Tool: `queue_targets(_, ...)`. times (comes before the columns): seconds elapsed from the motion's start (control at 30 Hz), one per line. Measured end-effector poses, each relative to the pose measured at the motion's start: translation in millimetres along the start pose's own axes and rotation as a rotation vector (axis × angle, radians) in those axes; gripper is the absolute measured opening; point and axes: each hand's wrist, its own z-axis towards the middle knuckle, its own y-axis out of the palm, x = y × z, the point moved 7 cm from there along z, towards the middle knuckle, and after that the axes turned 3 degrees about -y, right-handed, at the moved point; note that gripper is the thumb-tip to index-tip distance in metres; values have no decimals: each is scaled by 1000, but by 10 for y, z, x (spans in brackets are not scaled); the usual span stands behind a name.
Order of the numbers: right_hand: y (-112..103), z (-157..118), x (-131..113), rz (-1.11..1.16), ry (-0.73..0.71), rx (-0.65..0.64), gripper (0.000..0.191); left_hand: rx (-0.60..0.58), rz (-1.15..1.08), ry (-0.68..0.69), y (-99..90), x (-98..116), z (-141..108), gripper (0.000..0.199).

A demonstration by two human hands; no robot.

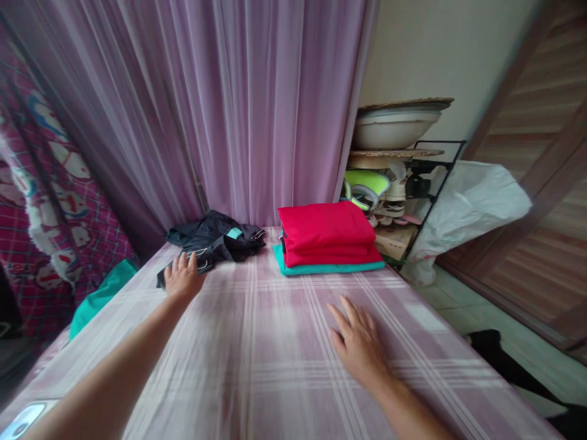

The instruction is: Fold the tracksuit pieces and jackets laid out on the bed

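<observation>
My left hand reaches to the near edge of a crumpled dark garment, fingers spread; whether it touches the cloth I cannot tell. White trim and a small teal patch show on the dark cloth. To the right sits a stack of folded cloth, with red fabric on top and a teal folded piece at the bottom. My right hand is open over the plaid tablecloth, in front of the stack, with nothing in it.
Purple curtains hang behind the table. A rack with shoes and a white basin stands at the back right, beside a white plastic bag. Teal cloth lies at the left edge. A phone is at lower left.
</observation>
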Motion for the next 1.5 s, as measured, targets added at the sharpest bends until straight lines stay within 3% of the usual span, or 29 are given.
queue_targets(0.13,141,-160,83,-12,62,-14,35,-132,47,-91,79,-705,177,63)
queue_targets(0.2,142,-117,90,-17,44,-39,34,-197,38,-113,121,-878,238,55)
queue_targets(0.27,132,-79,82,-21,26,-65,35,-221,18,-122,116,-922,261,46)
queue_targets(0.4,113,-63,74,-24,32,-79,35,-205,-11,-79,-15,-711,154,45)
queue_targets(0.53,108,-40,71,-5,52,-115,35,-100,-22,74,-212,-340,-227,45)
queue_targets(0.77,-7,-81,-29,27,128,-116,35,-3,-257,353,-434,205,-1525,33)
queue_targets(0.9,-72,-337,-258,114,143,-84,35,0,-379,462,-612,379,-2279,31)
queue_targets(1.03,-144,-640,-531,201,95,-76,36,-58,-408,559,-718,471,-2842,28)
queue_targets(1.13,-216,-782,-719,293,57,-48,36,-103,-395,602,-723,528,-3075,29)
queue_targets(1.3,-271,-831,-1117,425,10,-25,36,-104,-398,632,-717,646,-3205,28)
queue_targets(1.5,-168,-748,-1444,490,36,-111,28,-67,-549,721,-813,847,-3409,26)
